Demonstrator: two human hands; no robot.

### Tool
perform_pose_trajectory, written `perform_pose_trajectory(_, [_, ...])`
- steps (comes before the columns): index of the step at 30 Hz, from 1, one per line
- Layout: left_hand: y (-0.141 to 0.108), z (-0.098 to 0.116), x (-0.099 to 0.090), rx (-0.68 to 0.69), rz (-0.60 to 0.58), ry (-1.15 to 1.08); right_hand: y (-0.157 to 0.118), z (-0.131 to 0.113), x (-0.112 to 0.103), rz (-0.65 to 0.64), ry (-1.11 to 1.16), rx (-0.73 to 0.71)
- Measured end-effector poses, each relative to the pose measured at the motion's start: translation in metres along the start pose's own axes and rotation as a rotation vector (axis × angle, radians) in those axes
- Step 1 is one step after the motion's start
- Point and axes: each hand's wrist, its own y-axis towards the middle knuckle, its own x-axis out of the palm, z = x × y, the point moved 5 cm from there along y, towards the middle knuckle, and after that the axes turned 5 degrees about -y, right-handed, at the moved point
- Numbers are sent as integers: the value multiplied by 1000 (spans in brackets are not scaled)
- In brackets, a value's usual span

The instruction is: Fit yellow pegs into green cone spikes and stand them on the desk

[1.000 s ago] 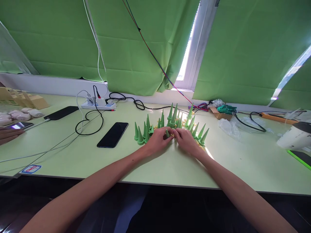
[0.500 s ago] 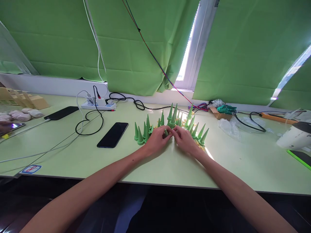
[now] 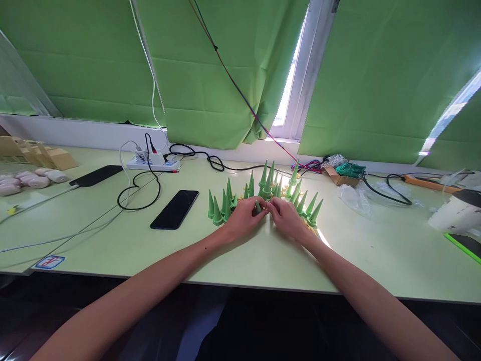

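My left hand (image 3: 243, 216) is closed around a small green cone (image 3: 257, 206), its pointed tip showing between thumb and fingers. Against it, my right hand (image 3: 286, 216) makes a pinch with thumb and forefinger at the cone's base end. A tiny yellowish bit shows between the fingertips, too small to make out. Several more green cones (image 3: 217, 215) stand upright on the table to the left of my hands, behind them and to the right. Small yellow pieces (image 3: 310, 226) lie among the cones, partly hidden by my right hand.
A black phone (image 3: 175, 209) lies left of the cones on the pale green table (image 3: 240, 260). Behind it are a power strip (image 3: 171, 165) and loose cables (image 3: 159, 190). To the right are a small cardboard box (image 3: 338, 177), clear plastic wrap (image 3: 355, 199) and a white device (image 3: 456, 211).
The lit phone at the far left edge has gone out of view. My hands have barely moved and stay together at the green cone.
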Motion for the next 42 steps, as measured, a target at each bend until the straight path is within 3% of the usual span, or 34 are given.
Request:
perform_pose_trajectory(23, [1, 0, -2, 27, 15, -6, 0, -5, -2, 16, 9, -2])
perform_pose_trajectory(42, [-1, 5, -5, 266, 107, 82, -3, -13, -12, 119, 132, -33])
